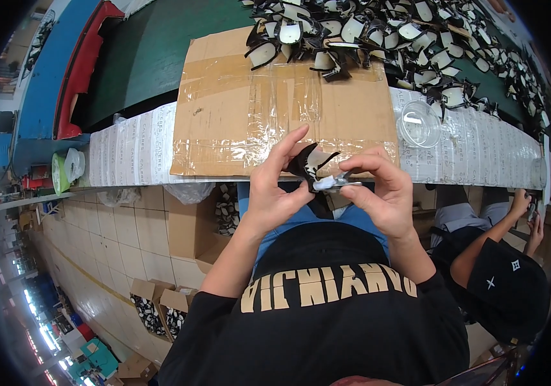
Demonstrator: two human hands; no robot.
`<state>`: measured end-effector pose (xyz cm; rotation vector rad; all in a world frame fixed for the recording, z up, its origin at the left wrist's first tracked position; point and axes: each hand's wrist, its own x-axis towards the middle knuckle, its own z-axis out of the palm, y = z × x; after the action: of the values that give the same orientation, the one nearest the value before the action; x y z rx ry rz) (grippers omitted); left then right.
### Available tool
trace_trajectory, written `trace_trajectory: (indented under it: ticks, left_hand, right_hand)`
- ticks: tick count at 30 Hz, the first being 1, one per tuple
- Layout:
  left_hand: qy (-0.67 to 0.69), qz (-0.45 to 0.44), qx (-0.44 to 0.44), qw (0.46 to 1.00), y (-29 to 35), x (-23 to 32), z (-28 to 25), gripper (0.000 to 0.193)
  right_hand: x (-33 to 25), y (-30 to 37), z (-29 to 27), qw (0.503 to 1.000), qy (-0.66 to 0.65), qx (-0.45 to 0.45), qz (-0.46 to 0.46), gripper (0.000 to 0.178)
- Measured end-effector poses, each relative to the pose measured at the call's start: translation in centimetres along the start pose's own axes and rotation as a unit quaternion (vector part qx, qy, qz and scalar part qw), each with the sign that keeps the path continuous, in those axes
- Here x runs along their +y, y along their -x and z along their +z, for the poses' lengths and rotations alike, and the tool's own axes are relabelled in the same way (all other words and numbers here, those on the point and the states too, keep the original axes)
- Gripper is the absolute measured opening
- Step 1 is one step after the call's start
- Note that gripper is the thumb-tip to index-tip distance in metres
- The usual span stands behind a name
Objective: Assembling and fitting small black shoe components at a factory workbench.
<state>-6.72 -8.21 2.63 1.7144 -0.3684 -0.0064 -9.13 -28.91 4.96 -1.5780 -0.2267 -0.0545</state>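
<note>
My left hand [274,196] grips a small curved black-and-cream piece [303,163], which looks like part of a shoe upper, between thumb and fingers. In my right hand [386,191], thumb and forefinger pinch a small silvery metal tool [347,181] that looks like thread snips. Its tip meets the lower edge of the piece, where something whitish shows; the exact contact is too small to make out. Both hands are held just in front of the table's near edge, by a taped cardboard sheet [220,122].
Beyond the cardboard, a large heap of similar pieces [410,32] covers the green surface. A clear round plastic tub [419,125] stands to the right. On the right, a co-worker in a black cap [510,283] handles something small. Open boxes [153,296] of pieces sit on the floor.
</note>
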Motion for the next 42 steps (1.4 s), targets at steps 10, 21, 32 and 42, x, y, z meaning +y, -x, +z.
trace_trajectory:
  ticks: [10, 21, 32, 42]
  left_hand:
    - [0.047, -0.039, -0.033, 0.998, 0.0, 1.0, -0.1, 0.085]
    - [0.04, -0.054, -0.038, 0.997, 0.2, 1.2, 0.1, 0.085]
    - [0.039, -0.065, -0.048, 0.996, 0.4, 1.0, 0.2, 0.083]
    - [0.212, -0.174, -0.042, 0.961, 0.6, 1.0, -0.8, 0.09]
  right_hand:
    - [0.9, -0.7, 0.3, 0.996, 0.076, 0.036, -0.04, 0.034]
    - [1.1, -1.1, 0.5, 0.981, 0.169, 0.036, -0.085, 0.033]
    - [1.3, -2.0, 0.5, 0.96, 0.227, 0.12, -0.114, 0.03]
    - [0.5, -1.4, -0.7, 0.975, 0.163, 0.12, -0.089, 0.032]
